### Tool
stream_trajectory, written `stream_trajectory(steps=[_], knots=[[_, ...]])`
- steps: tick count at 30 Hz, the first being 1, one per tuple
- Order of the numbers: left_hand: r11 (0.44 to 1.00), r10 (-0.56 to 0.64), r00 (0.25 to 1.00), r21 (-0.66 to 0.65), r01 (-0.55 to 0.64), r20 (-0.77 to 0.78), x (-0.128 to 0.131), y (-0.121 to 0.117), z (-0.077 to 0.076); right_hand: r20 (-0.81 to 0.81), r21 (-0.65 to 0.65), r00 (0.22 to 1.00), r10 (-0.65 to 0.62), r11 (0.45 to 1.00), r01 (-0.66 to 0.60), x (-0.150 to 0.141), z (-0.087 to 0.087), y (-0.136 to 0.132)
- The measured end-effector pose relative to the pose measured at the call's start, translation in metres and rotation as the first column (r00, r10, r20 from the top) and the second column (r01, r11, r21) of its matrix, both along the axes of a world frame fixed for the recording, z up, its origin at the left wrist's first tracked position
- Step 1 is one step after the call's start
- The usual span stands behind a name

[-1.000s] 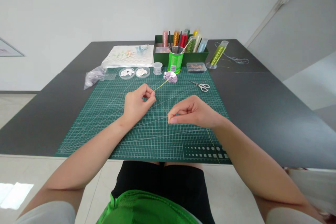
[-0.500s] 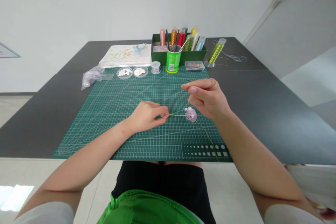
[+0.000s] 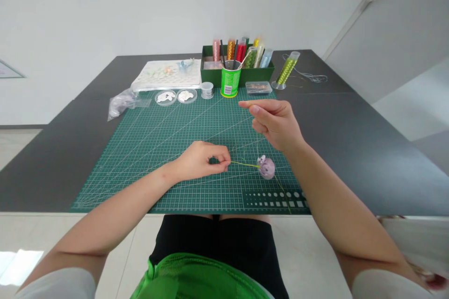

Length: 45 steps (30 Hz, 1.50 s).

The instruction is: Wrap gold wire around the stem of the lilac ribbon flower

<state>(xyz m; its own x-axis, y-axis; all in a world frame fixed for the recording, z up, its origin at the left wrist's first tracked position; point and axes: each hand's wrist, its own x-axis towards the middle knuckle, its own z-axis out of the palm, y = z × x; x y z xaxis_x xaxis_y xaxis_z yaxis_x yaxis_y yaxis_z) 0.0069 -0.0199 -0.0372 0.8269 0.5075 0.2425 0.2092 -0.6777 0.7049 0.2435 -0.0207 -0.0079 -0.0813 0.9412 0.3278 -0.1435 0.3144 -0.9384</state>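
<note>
My left hand point(image 3: 207, 162) is closed in a pinch on the thin yellow-green stem of a pale purple flower point(image 3: 266, 167). The flower points to the right, its head over the mat. A loose yellow-green thread point(image 3: 281, 186) trails from near the flower toward the mat's front edge. My right hand point(image 3: 275, 119) is raised up and to the right of the left one, thumb and index finger pressed together. Whatever lies in that pinch is too fine to make out. Faint strands show on the mat between the hands.
A green cutting mat point(image 3: 157, 135) covers the black table's middle. Behind it stand a green can point(image 3: 230, 81) with tools, a green box point(image 3: 212, 75) of thread spools, two dishes of white pieces, a clear case point(image 3: 258, 88) and a green spool point(image 3: 287, 70). A plastic bag point(image 3: 121, 103) lies left.
My left hand has moved slightly right and toward me. The flower has shifted right and down with it. My right hand has risen a little, still pinched.
</note>
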Motion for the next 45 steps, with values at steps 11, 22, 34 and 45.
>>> stream_trajectory(steps=[11,22,34,45], knots=[[0.987,-0.078,0.963,-0.114,0.111,0.256,0.001,-0.003,0.012,0.284,-0.013,0.959,-0.017,1.0,0.021,0.003,-0.019,0.016],[0.992,-0.069,0.947,-0.081,0.099,0.313,-0.003,-0.007,0.021,0.364,-0.091,0.925,0.107,0.993,-0.079,-0.001,-0.032,0.021],[0.997,-0.081,0.977,0.007,0.081,0.199,-0.008,-0.001,0.023,0.159,-0.178,0.987,-0.024,0.983,0.052,0.026,-0.024,0.03],[0.96,0.132,0.983,0.231,-0.159,0.125,-0.015,0.013,0.016,0.121,-0.192,0.971,-0.205,0.955,0.226,0.064,0.011,0.025]])
